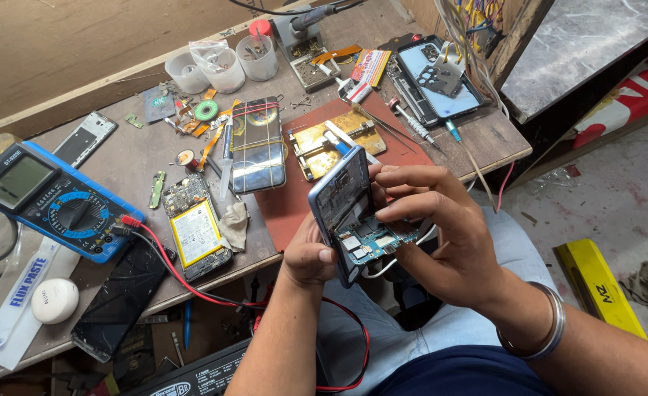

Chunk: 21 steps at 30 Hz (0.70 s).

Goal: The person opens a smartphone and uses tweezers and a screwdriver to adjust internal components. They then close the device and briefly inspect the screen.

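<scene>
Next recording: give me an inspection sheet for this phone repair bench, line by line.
Surface: worn wooden bench with a red mat.
Job's things: opened phone, its circuit board exposed.
Clutter: blue multimeter, opened phone with yellow battery, plastic cups, tweezers.
Grippers: left hand grips the phone frame; right hand pinches the board.
Cables: red lead runs off the multimeter.
Surroundings: yellow box on the concrete floor.
</scene>
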Motion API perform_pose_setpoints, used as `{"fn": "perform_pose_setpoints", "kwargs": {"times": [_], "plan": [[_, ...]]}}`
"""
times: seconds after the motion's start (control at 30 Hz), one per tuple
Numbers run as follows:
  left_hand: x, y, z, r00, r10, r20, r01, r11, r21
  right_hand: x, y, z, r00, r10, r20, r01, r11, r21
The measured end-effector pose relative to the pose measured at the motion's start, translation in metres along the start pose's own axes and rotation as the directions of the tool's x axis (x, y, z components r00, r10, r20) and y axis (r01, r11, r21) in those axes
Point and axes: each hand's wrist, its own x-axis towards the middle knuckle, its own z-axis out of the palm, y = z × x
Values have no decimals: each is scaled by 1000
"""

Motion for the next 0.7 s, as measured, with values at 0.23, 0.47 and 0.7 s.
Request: {"fn": "perform_pose_setpoints", "kwargs": {"times": [0.23, 0.47, 0.7], "plan": [[0, -1, -2, 1000, 1, 2, -1, 1000, 1, 1, 0, 0, 1000, -2, 5, 2, 1000, 12], [1, -2, -3, 999, 8, 46, -5, 998, -65, 2, 0, 0, 1000, 1, 7, 0, 1000, -2], [-5, -6, -12, 999, -2, 34, 6, 995, -101, 3, -2, 0, 1000, -5, 7, 5, 1000, -24]]}}
